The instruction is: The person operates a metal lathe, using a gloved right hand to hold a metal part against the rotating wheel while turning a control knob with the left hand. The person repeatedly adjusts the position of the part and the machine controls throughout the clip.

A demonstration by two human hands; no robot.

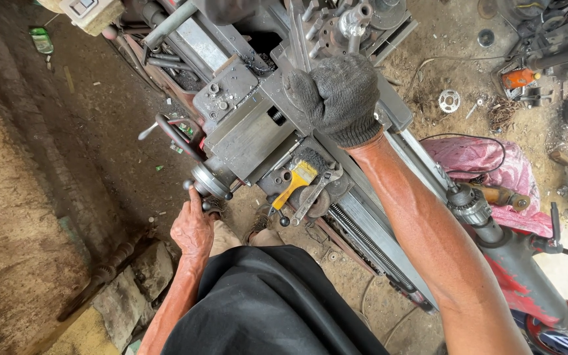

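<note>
Head view: my bare left hand (193, 227) grips the grey metal handwheel's knob (189, 186) from below; my gloved right hand (336, 95) lies closed over the grey steel lathe carriage (251, 125).

A brush (295, 182) lies on the lathe carriage (251, 128), just left of a wrench (317, 190); the handwheel (208, 179) sits further left.

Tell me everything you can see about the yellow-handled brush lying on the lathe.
The yellow-handled brush is a small paintbrush with a yellow handle, looking plastic, a metal band and short dark bristles. It lies flat and diagonal on the grey, grimy lathe carriage, bristles up-right, handle pointing down-left, beside a metal adjustable wrench. Neither hand touches it.
</note>
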